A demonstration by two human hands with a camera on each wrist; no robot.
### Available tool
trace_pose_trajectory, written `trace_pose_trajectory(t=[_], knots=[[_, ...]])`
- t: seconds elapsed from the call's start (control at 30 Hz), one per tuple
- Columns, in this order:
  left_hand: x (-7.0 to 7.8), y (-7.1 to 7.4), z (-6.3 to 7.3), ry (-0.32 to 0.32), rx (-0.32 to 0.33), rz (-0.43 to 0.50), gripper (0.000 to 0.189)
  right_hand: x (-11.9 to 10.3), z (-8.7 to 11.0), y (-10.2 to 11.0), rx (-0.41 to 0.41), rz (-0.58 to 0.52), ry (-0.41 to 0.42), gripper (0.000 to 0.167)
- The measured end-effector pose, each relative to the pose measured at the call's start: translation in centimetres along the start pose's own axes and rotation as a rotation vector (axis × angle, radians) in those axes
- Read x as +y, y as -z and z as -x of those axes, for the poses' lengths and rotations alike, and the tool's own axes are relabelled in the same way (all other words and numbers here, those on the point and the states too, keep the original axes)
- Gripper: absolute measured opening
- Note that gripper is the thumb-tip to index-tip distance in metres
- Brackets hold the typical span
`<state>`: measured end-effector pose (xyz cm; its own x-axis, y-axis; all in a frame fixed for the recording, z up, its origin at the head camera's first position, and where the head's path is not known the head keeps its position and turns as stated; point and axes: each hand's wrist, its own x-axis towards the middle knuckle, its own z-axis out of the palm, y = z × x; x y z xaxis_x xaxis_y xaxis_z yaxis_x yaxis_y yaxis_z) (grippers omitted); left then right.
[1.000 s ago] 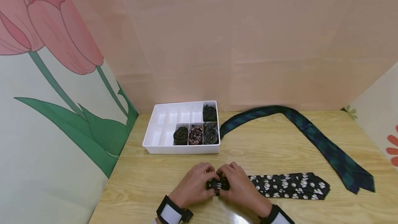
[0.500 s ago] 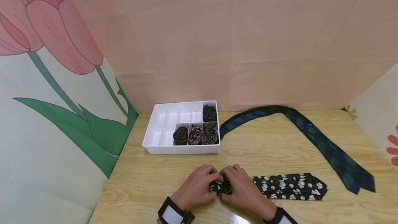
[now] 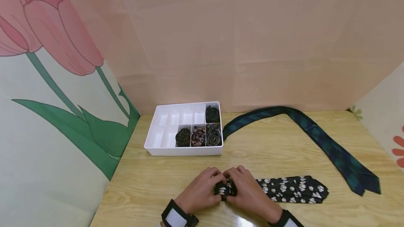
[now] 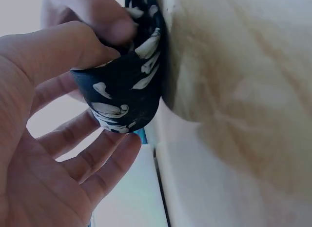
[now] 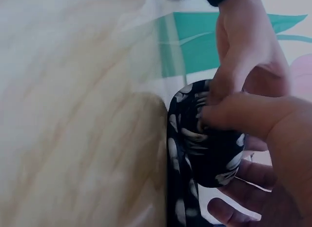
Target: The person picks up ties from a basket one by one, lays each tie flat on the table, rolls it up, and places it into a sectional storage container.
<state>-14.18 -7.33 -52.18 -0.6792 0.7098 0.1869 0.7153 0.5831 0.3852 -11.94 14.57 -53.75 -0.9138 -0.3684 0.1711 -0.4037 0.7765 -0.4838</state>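
A black necktie with white flowers lies on the table, its wide end flat to the right and its other end wound into a roll between the hands. My left hand grips the roll from the left, thumb at its near side. From the right, my right hand holds the same roll with thumb and fingers. In the left wrist view the rolled tie stands on its edge against the wooden surface. The right wrist view shows both thumbs on the roll and the flat strip running out from under it.
A white divided box stands behind the hands, with several dark rolled ties in its right-hand compartments. A dark green and blue necktie curves from the box's right side across the table. A pink backdrop rises behind.
The roll and both hands have shifted slightly right. The flowered tie's wide end has slid left toward them, so its flat part is shorter. The box and green tie stay put.
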Motion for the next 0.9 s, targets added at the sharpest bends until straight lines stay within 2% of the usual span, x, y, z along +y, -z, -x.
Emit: trace_pose_trajectory(t=[0.13, 0.3, 0.5, 0.63, 0.9], knots=[[0.2, 0.0, -0.1, -0.004, 0.011, -0.004, 0.045, 0.1, 0.0, 0.1, -0.025, -0.003, -0.02, 0.062], [0.3, 0.2, -0.2, 0.013, -0.018, -0.016, 0.044, 0.2, 0.2, 0.1, -0.023, -0.005, -0.014, 0.063], [0.6, 0.2, -0.5, 0.012, -0.018, -0.076, 0.059, 0.2, 0.5, 0.3, -0.03, -0.01, -0.021, 0.065], [0.9, 0.1, -0.6, 0.013, -0.015, -0.076, 0.06, 0.2, 0.7, 0.3, -0.01, 0.0, -0.026, 0.065], [0.8, 0.1, -0.6, -0.03, 0.026, -0.125, 0.059, 0.1, 1.0, 0.2, 0.036, -0.022, -0.022, 0.064]])
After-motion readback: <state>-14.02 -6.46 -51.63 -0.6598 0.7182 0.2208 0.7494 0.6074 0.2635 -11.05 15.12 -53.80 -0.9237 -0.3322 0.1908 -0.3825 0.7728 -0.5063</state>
